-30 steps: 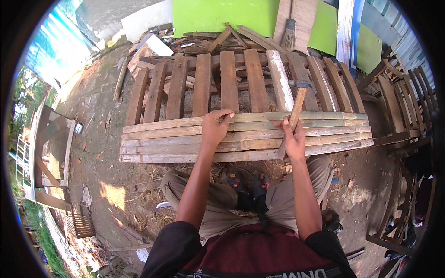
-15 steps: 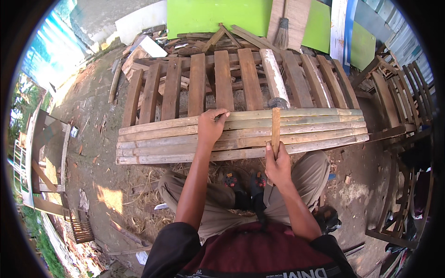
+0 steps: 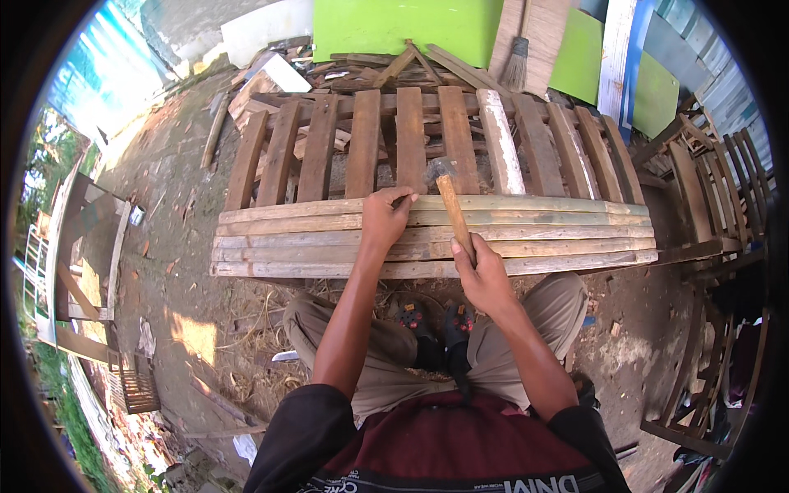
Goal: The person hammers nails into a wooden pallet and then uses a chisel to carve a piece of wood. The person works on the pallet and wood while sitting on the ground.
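Note:
Several split bamboo strips (image 3: pixel 526 232) lie side by side across the near ends of a frame of brown wooden slats (image 3: pixel 362 148). My left hand (image 3: pixel 385 220) rests on the strips, thumb and fingers pinched together at the far strip's edge. Whatever is in that pinch is too small to make out. In my right hand (image 3: pixel 483 275) is a hammer (image 3: pixel 457 215), gripped low on its wooden handle. Its dark metal head is up beyond the far strip, just right of my left fingertips and tilted to the left.
Scrap wood (image 3: pixel 370 78) is piled behind the slats, near a green panel (image 3: pixel 394 29) and a broom (image 3: pixel 515 66). Wooden furniture frames (image 3: pixel 699 189) stand at right, a wooden table (image 3: pixel 86 263) at left. A blade-like piece (image 3: pixel 285 356) lies by my leg.
The hammer has swung left, and its head is now closer to my left fingertips. My left hand keeps its pinch on the same spot of the strips. The view has shifted slightly.

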`<state>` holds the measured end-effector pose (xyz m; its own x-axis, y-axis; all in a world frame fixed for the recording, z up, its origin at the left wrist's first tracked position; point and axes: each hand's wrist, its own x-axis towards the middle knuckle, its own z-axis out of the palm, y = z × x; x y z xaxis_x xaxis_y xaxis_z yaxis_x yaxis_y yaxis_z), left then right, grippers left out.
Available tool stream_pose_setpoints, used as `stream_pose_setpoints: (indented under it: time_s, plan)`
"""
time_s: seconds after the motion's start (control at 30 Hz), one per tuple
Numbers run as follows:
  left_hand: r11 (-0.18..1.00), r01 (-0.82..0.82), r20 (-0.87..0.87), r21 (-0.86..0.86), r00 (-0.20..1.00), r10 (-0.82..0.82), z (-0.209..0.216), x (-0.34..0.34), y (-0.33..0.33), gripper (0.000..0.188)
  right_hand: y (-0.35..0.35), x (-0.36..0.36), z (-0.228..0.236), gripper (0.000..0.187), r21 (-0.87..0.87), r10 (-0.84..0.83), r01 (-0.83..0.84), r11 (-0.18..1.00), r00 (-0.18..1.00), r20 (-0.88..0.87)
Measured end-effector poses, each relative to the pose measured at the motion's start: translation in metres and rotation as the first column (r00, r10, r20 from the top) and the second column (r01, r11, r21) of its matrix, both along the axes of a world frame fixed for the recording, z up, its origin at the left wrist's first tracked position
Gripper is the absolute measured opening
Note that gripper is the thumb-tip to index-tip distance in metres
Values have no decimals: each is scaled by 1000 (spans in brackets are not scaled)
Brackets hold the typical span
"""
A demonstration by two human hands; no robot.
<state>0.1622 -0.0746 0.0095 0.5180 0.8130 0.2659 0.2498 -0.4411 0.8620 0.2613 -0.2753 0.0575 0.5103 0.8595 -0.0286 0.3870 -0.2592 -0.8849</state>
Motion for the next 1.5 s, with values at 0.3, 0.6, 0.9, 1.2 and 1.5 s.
stream_pose_setpoints:
  time_s: [0.3,0.6,0.9,1.2,1.5]
  plan:
    - [1000,15,-24,20,1000,-14,-2,1,0,21,2,-1,-6,35,8,-17,18,1000,998,-54]
    - [1000,13,-30,14,999,-13,-7,3,1,22,7,-4,2,34,-10,15,-15,1000,999,-49]
    - [1000,6,-32,23,999,-5,-2,3,-1,23,3,-4,15,35,-9,49,-49,999,998,27]
    - [999,9,-30,-41,999,-10,-1,1,-2,23,6,-11,34,34,48,12,-15,999,997,70]
    - [1000,-18,-14,-16,1000,18,0,-1,0,23,8,-8,45,29,-21,29,-28,999,996,86]
